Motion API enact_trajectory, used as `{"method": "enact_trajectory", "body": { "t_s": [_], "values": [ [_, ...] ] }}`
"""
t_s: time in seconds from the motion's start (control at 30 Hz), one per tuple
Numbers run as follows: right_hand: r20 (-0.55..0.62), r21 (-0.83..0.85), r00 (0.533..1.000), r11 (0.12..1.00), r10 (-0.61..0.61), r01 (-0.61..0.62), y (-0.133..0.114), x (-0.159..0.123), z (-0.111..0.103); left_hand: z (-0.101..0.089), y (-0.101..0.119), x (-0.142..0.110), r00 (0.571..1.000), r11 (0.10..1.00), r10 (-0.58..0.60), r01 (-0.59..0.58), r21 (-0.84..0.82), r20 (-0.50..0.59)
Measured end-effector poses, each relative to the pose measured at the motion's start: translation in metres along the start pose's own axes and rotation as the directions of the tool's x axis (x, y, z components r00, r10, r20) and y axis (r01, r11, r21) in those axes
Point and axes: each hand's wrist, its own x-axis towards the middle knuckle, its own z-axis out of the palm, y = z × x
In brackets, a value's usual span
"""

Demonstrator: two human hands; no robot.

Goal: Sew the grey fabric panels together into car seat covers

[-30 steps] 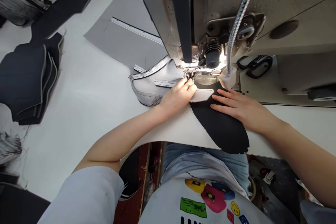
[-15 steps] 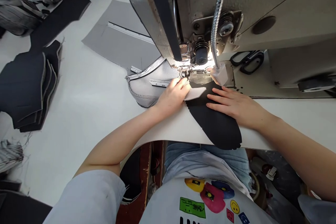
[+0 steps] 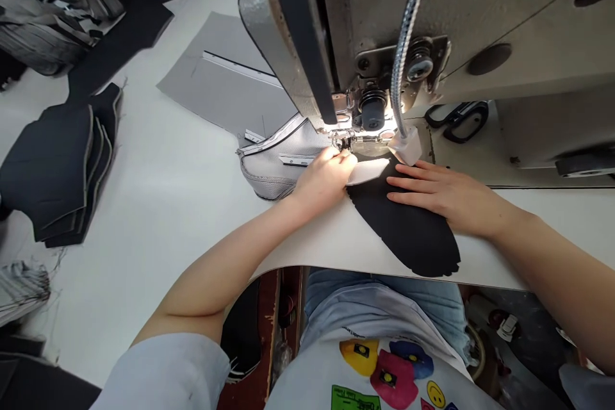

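Note:
A grey sewing machine (image 3: 384,19) stands over the white table (image 3: 158,192), its lit presser foot (image 3: 346,139) just beyond my fingers. My left hand (image 3: 324,178) is closed in a pinch on the edge of a white fabric strip (image 3: 368,171) right at the foot, resting over a grey mesh piece (image 3: 276,163). My right hand (image 3: 444,193) lies flat with fingers stretched out on a black fabric piece (image 3: 408,230) that reaches to the table's front edge. The needle itself is hidden behind the machine head.
A stack of black cut pieces (image 3: 57,166) lies at the left. Grey sheet material (image 3: 225,83) lies behind the mesh piece. Black-handled scissors (image 3: 459,120) rest on the machine bed at the right. More dark material (image 3: 57,19) is piled at the far left corner.
Both hands keep nearly the same hold on the fabric at the foot; the view has shifted slightly.

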Motion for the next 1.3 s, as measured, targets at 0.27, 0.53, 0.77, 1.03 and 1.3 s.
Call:
{"method": "enact_trajectory", "body": {
  "t_s": [0.27,0.53,0.77,1.03,1.3],
  "values": [
    [0.023,-0.040,0.979,0.979,-0.201,0.202,-0.022,0.020,0.009,-0.004,0.011,-0.007,1.000,0.994,-0.005,0.008,0.111,-0.022],
    [-0.101,-0.144,0.980,0.977,-0.172,0.157,-0.086,0.073,0.054,0.007,0.003,-0.010,0.990,0.987,0.060,-0.040,0.154,-0.128],
    [-0.043,-0.014,0.998,0.999,0.047,-0.047,-0.105,0.116,0.069,0.022,-0.037,0.002,0.914,0.935,0.327,-0.277,0.221,-0.238],
    [-0.017,0.069,0.998,0.996,0.063,-0.061,-0.104,0.138,0.071,0.017,-0.043,0.000,0.852,0.891,0.411,-0.300,0.341,-0.324],
    [-0.040,-0.116,0.963,0.959,-0.265,0.259,-0.075,0.108,0.051,0.031,-0.029,-0.042,0.929,0.994,0.102,-0.081,0.074,-0.355]
  ]
}}
